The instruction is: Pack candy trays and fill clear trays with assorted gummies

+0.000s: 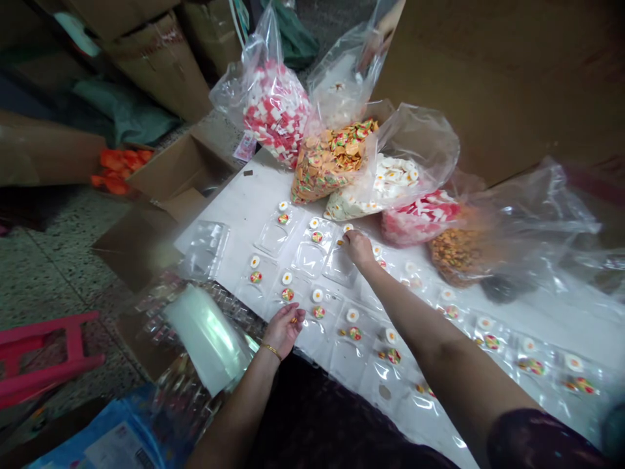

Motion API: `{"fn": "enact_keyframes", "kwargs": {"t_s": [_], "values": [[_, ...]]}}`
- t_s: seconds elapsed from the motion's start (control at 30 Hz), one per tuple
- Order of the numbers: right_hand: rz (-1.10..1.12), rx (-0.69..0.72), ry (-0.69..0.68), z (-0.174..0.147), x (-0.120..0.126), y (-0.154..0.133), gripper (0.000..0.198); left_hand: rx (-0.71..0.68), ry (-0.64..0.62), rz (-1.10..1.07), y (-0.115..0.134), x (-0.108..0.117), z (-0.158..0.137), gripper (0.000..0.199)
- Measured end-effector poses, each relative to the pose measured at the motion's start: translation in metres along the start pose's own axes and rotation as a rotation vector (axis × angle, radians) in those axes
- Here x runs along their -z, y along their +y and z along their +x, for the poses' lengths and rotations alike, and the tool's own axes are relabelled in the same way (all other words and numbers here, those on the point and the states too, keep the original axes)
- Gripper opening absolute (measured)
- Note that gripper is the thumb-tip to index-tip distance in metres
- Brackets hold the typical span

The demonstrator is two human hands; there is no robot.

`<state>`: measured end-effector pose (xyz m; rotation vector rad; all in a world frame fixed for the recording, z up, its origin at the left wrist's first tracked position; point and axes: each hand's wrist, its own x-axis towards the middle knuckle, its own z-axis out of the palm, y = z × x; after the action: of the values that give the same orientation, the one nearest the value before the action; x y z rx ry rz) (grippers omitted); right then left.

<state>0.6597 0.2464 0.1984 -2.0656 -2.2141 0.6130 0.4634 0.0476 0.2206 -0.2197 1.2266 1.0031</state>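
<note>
My left hand (283,332) is half curled, palm up, around small orange-brown pieces (293,320) near the front edge of the white table. Farther out, my right hand (359,249) has its fingers pinched together over a clear plastic bag (342,266); whatever is between the fingertips is hidden. Just left of them lies a small brown piece (340,242). A fried-egg charm (348,228) shows above the fingertips. Flat clear bags lie in rows, many bearing an egg charm (317,296) and a round pizza-like charm (319,312). Some on the right also hold a small brown piece (381,355).
Big open bags of pink-and-white pieces (276,114), orange slices (332,159), egg charms (395,172), red-white pieces (422,215) and tiny brown pieces (459,251) line the far side. Another person's hand (378,42) reaches into a bag. Empty plastic sleeves (208,335) lie left; a pink stool (49,355) stands beyond.
</note>
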Motion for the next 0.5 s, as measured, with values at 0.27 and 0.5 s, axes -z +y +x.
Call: {"fn": "enact_keyframes", "kwargs": {"t_s": [0.27,0.5], "values": [[-0.121,0.207,-0.069,-0.011,-0.008,0.004,0.024,0.005,-0.066,-0.074,0.013,-0.021,0.003,0.016],[0.237,0.224,0.013,-0.034,0.002,-0.020,0.026,0.023,-0.146,-0.190,0.023,-0.029,0.009,0.031]]}}
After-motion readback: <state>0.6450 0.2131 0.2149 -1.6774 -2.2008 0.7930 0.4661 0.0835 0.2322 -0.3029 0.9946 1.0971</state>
